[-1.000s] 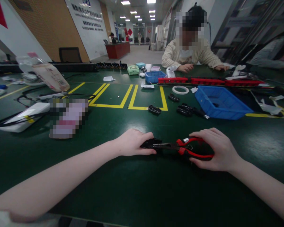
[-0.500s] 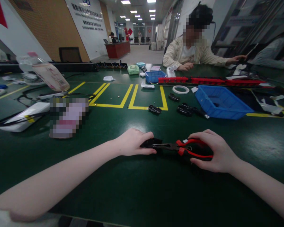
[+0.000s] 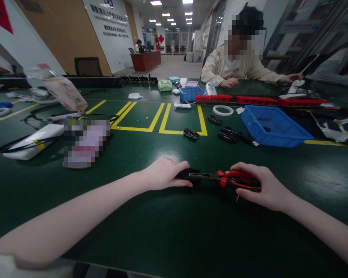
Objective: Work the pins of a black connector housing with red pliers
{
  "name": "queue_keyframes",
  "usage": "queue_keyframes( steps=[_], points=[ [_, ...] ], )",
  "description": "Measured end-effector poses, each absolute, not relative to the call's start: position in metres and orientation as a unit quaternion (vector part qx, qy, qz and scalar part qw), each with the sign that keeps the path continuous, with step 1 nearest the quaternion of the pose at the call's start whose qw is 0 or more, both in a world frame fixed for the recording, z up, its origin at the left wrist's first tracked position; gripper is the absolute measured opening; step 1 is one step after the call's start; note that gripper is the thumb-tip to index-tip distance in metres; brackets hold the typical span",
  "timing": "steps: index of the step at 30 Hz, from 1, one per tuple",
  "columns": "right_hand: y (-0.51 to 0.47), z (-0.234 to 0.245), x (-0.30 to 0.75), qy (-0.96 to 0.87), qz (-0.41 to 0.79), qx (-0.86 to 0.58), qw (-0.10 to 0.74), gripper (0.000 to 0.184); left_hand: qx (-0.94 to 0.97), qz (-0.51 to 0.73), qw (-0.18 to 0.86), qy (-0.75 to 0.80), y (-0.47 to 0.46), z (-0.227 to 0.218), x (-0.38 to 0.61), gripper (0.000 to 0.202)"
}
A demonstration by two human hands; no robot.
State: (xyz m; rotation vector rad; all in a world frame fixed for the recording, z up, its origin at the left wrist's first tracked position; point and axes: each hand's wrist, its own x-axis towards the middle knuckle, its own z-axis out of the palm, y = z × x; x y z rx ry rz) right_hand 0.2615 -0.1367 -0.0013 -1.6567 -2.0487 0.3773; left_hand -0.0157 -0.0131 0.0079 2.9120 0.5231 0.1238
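Note:
Near the middle of the green table [image 3: 174, 231], my left hand [image 3: 167, 173] is closed around a small black plastic part [image 3: 183, 175], mostly covered by the thumb and fingers. My right hand [image 3: 266, 187] grips red-and-black long-nose pliers [image 3: 224, 178] by the handles. Their dark jaws point left and reach the black part; whether they pinch it I cannot make out. Beyond my hands lie similar black parts: one [image 3: 191, 134] by the yellow tape, another [image 3: 214, 119] farther back, and a cluster [image 3: 230, 134] beside the blue bin [image 3: 275, 129].
To the left lie a phone-shaped blurred item [image 3: 87, 144], a white box-like device [image 3: 31, 143] with black cables and a tilted bottle [image 3: 65, 90]. A white ring [image 3: 223, 110], a small blue tray [image 3: 191, 94] and red strips [image 3: 258, 100] lie farther back. Another person [image 3: 234, 65] sits opposite.
The plier handles have come closer together in my right hand. My left hand stays on the black part. The whole view has shifted slightly.

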Motion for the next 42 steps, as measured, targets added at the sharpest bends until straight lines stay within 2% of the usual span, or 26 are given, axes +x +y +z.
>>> queue_keyframes(
  steps=[4, 10, 13, 21, 30, 42],
  points=[
    [-0.1373, -0.0022, 0.2616, -0.755, 0.119, -0.595, 0.247, 0.037, 0.980, 0.050, 0.090, 0.168, -0.0132, 0.0072, -0.0162, 0.039],
    [-0.1377, -0.0013, 0.2673, -0.825, -0.051, -0.505, 0.247, 0.047, 0.985, 0.051, 0.082, 0.145, -0.0117, 0.0062, -0.0168, 0.038],
    [-0.1366, -0.0014, 0.2690, -0.832, -0.081, -0.492, 0.243, 0.050, 0.983, 0.051, 0.087, 0.151, -0.0121, 0.0071, -0.0170, 0.039],
    [-0.1385, 0.0015, 0.2596, -0.788, 0.016, -0.560, 0.254, 0.039, 0.977, 0.052, 0.103, 0.179, -0.0154, 0.0090, -0.0154, 0.038],
    [-0.1357, -0.0005, 0.2680, -0.828, -0.057, -0.502, 0.243, 0.047, 0.976, 0.052, 0.132, 0.164, -0.0106, 0.0087, -0.0166, 0.037],
    [-0.1378, 0.0008, 0.2622, -0.798, -0.002, -0.541, 0.267, 0.040, 0.975, 0.046, 0.137, 0.168, -0.0119, 0.0095, -0.0160, 0.037]
  ],
)
